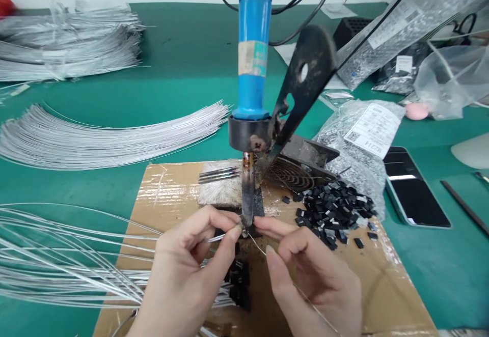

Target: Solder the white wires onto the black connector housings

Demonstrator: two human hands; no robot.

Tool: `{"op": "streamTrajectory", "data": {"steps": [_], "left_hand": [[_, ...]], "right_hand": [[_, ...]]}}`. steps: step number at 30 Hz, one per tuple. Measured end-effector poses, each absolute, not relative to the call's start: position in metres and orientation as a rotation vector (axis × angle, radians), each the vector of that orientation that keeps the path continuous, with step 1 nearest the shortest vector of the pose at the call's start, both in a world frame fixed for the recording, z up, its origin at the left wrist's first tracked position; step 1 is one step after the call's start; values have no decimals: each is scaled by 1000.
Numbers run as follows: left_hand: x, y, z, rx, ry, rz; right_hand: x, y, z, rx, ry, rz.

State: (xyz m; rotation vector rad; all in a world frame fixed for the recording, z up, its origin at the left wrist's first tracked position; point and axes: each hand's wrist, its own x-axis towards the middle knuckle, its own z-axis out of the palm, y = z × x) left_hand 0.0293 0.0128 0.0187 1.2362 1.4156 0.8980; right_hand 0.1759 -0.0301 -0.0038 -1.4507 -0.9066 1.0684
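A soldering iron (254,26) with a blue handle hangs tip-down in a black metal holder (250,132). Just left of its hot end, my left hand (187,271) pinches a thin white wire (216,238) between thumb and fingertips. The wire's end is mostly hidden by the fingers and the tip. From the other side, my right hand (317,276) holds a thin strand of solder wire (258,245), which reaches up to the tip. Under my left hand, several white wires (130,291) lead to small black pieces (239,278).
A cardboard sheet (160,189) lies on the green table (183,41). Loose small black pieces (332,215) are heaped on the right. Bundled white wires (114,141) lie at left; a phone (416,187) and bubble-wrap bag (355,138) are at right. A fan-like grille (294,171) stands behind the iron.
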Motion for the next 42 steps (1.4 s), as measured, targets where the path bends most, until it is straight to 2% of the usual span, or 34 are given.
{"op": "streamTrajectory", "data": {"steps": [42], "left_hand": [[27, 10, 13, 1298, 1437, 930]], "right_hand": [[175, -31, -5, -1424, -943, 1033]]}}
